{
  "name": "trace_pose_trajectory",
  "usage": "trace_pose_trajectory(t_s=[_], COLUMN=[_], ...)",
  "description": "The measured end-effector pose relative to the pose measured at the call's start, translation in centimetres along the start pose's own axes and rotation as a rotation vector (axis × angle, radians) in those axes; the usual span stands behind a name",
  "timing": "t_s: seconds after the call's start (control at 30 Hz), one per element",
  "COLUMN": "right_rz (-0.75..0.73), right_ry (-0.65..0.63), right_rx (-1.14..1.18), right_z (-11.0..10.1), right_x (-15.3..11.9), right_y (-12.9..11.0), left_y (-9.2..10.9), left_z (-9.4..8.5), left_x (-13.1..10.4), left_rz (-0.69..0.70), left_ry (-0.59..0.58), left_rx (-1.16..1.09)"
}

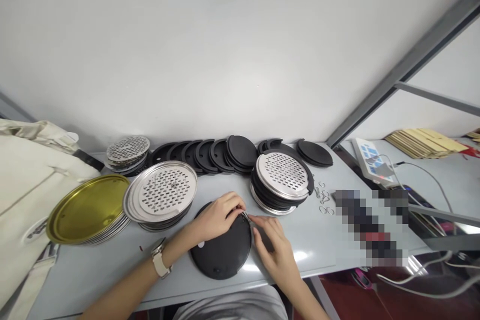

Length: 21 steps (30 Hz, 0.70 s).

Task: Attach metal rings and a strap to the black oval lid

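Your left hand [219, 216] reaches in over the black round plate [225, 255], with its back facing up. Its fingertips are pinched together on a small metal bit [245, 216] near the plate's far right edge. Your right hand [275, 245] comes in from the other side, pointing finger at that bit, thumb held apart from the finger; I cannot tell if it grips too. The plate lies flat on the bench [318, 250], partly under your left hand.
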State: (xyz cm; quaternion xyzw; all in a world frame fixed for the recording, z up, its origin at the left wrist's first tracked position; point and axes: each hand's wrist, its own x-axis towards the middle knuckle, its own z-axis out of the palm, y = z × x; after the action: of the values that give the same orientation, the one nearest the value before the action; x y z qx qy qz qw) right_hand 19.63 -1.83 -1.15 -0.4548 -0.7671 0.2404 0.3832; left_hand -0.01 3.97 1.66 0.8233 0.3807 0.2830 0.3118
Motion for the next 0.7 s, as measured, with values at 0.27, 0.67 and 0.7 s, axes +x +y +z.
trace_pose_trajectory(t_s=[0.27,0.67,0.7], right_rz=[-0.193,-0.479,-0.477], right_ry=[-0.03,-0.248,-0.24], right_rx=[-0.158,-0.132,-0.124], right_z=[0.1,-0.3,-0.2], right_x=[-0.6,-0.5,-0.4], right_y=[0.1,-0.9,-0.9], left_y=[-0.1,-0.1,-0.1], left_z=[0.2,-0.2,-0.2], left_x=[-0.1,0.0,0.0], left_rz=[-0.013,-0.034,-0.046], left_ry=[-0.017,-0.044,-0.046], left_rx=[0.035,-0.005,-0.009])
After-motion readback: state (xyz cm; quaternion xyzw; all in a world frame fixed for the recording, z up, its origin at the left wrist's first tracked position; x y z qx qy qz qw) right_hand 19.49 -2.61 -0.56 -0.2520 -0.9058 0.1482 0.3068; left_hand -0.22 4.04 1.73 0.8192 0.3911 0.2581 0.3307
